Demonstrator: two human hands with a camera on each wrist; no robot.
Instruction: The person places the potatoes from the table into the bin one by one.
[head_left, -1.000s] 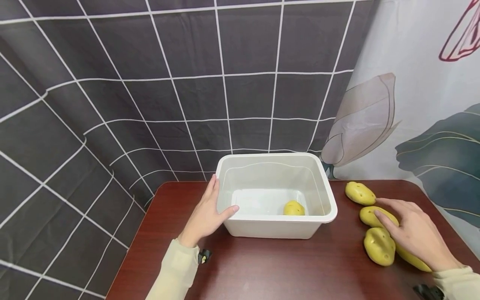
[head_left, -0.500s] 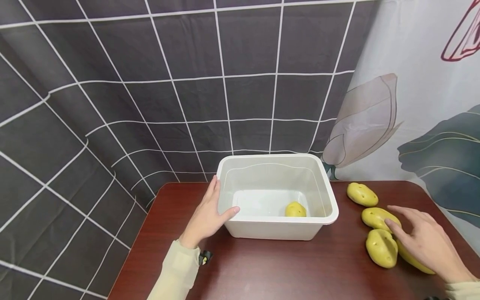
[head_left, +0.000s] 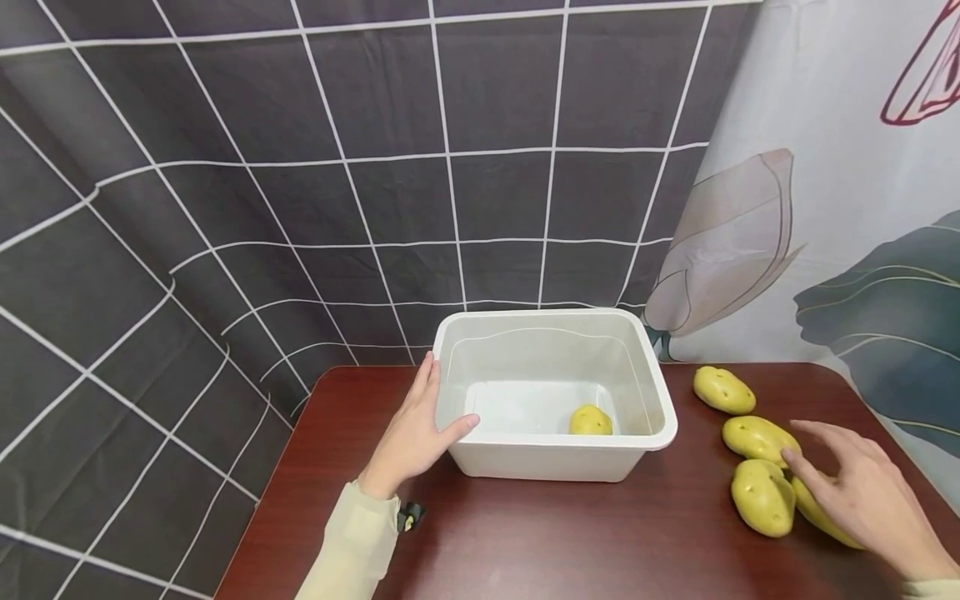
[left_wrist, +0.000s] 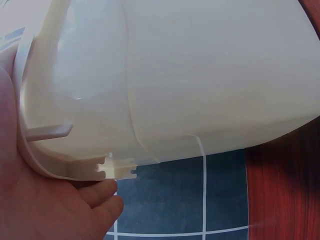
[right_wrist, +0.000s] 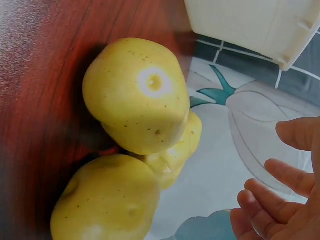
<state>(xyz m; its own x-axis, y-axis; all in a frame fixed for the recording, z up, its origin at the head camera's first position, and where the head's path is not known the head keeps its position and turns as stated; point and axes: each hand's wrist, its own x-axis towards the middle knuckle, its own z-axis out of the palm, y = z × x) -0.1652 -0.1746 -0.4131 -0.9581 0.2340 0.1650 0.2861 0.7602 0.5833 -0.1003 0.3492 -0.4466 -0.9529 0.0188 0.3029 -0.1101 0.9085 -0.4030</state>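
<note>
A white plastic bin [head_left: 540, 461] stands at the table's middle, with one yellow potato [head_left: 591, 420] inside. My left hand [head_left: 412, 437] rests against the bin's left end, fingers straight along the outside and thumb over the front rim; in the left wrist view, fingertips [left_wrist: 107, 200] lie by the rim's corner. To the right, my right hand [head_left: 862, 492] hovers over several potatoes, its fingers relaxed and holding nothing. It partly hides the rearmost-right long potato [head_left: 821, 515]. Beside that lies a round potato [head_left: 762, 497], and behind it an oblong one [head_left: 757, 438]. Another potato [head_left: 723, 390] lies farther back.
The reddish-brown wooden table [head_left: 570, 533] extends in front of the bin. A dark cloth with white grid lines [head_left: 495, 200] hangs close behind it. At the right hangs a pale curtain [head_left: 840, 208] with leaf prints, along the table's edge.
My right hand has drawn back to the right and slightly toward me, uncovering more of the oblong and round potatoes. My left hand stays at the bin.
</note>
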